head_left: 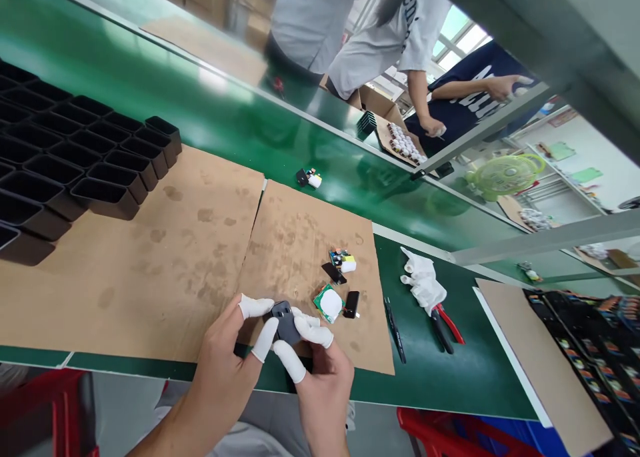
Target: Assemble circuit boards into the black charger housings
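Note:
Between my two hands, near the table's front edge, is a small black plastic housing (286,324) with slots in its upper end. My left hand (227,350) pinches it from the left with thumb and forefinger. From the right, the fingertips of my right hand (323,364) close on it. White finger cots cover the fingertips of both hands. Just beyond lies a green circuit board (330,304) with a round white part, beside a small black piece (352,304). Another circuit board (343,260) with yellow and white parts lies farther back, touching a black flat piece (334,273).
Brown cardboard (200,244) covers the green table. Rows of black open boxes (107,194) stand at left. Tweezers (395,330), red-black pliers (447,327) and a white glove (424,280) lie right. Another small assembly (309,177) sits behind. Co-workers work across the frame.

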A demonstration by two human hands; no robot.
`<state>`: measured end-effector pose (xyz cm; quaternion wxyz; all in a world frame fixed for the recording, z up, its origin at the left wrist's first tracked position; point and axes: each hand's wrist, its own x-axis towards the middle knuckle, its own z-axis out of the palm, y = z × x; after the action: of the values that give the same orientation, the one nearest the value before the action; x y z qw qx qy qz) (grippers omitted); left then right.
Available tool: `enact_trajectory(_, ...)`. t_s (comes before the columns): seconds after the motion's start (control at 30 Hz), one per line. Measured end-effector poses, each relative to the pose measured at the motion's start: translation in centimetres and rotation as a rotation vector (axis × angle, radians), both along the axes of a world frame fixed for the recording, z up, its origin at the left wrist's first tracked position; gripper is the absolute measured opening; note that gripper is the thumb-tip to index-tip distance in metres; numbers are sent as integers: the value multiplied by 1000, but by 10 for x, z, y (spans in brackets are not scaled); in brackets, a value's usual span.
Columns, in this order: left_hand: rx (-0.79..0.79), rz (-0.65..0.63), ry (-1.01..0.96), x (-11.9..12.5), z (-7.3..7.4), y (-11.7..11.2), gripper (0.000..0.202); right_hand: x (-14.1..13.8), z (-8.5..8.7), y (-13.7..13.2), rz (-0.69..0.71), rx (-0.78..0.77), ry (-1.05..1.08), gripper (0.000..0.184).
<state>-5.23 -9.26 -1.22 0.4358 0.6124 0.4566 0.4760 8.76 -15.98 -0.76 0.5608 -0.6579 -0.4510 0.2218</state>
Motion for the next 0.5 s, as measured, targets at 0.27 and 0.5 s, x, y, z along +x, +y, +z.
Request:
enact_trajectory(0.27, -76, 23, -33, 4, 2, 1, 15, 2, 4, -12, 125, 147, -618, 56)
enact_trajectory(0.5, -89, -20, -10, 1, -10, -5, 23, 2, -2, -10, 184, 146, -618, 56)
